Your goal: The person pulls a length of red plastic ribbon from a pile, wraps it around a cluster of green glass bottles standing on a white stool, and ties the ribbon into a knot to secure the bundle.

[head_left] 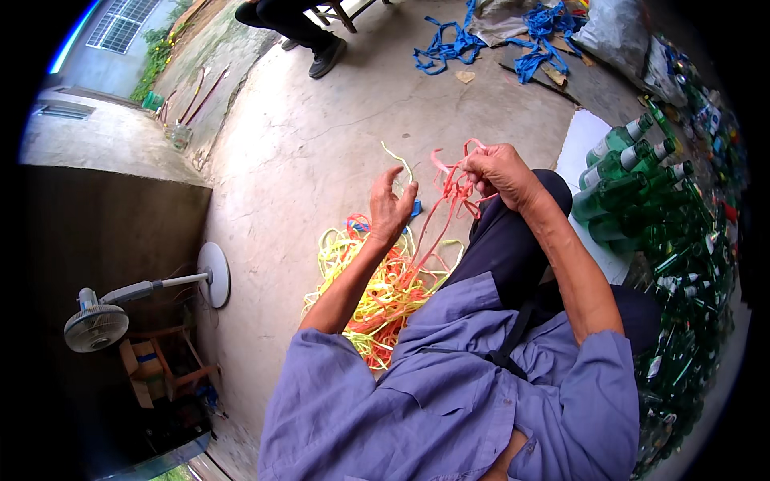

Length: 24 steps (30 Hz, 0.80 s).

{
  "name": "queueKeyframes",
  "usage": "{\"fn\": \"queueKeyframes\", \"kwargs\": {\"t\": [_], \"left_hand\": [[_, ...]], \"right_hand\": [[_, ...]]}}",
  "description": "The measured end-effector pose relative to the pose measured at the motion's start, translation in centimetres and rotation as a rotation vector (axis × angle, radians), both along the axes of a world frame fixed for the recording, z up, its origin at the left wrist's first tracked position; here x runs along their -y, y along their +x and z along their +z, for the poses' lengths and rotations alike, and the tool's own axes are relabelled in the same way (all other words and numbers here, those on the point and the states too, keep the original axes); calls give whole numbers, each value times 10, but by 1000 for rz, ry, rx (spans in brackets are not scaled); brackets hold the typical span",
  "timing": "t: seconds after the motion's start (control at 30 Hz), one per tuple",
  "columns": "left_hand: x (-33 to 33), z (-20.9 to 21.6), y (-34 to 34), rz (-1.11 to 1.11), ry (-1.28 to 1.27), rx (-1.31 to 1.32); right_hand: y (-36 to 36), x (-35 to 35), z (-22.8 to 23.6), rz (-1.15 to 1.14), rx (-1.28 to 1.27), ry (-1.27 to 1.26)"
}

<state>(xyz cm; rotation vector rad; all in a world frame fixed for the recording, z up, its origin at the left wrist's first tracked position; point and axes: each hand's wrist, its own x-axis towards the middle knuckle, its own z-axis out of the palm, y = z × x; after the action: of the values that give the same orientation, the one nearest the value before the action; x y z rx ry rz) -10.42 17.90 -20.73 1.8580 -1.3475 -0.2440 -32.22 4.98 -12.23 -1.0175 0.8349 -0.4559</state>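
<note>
My right hand (505,175) is closed on a tangled bunch of pink-red plastic strapping (457,191), with loops hanging below the fingers. One pink strand runs from the bunch toward a heap of yellow and orange-red strapping (377,301) on the floor. To the left, my left hand (391,208) is raised above the heap, its thumb and fingers apart. A thin pale-yellow strip (399,156) curves upward by its thumb tip; whether it touches the thumb is unclear. A small blue piece (416,208) shows beside that hand.
Green glass bottles (613,192) stand on a white board (579,148) at my right, with many more piled behind. Blue strapping (449,44) and sacks (613,36) lie far right. A fan (96,325) is at left; a seated person's shoe (328,58) is ahead.
</note>
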Motion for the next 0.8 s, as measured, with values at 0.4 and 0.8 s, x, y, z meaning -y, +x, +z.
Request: {"fn": "queueKeyframes", "kwargs": {"t": [0.4, 0.8], "left_hand": [[1, 18, -26, -500, 152, -441], [9, 15, -24, -418, 307, -539]], "right_hand": [[2, 0, 5, 23, -20, 35], [1, -1, 11, 9, -20, 52]]}}
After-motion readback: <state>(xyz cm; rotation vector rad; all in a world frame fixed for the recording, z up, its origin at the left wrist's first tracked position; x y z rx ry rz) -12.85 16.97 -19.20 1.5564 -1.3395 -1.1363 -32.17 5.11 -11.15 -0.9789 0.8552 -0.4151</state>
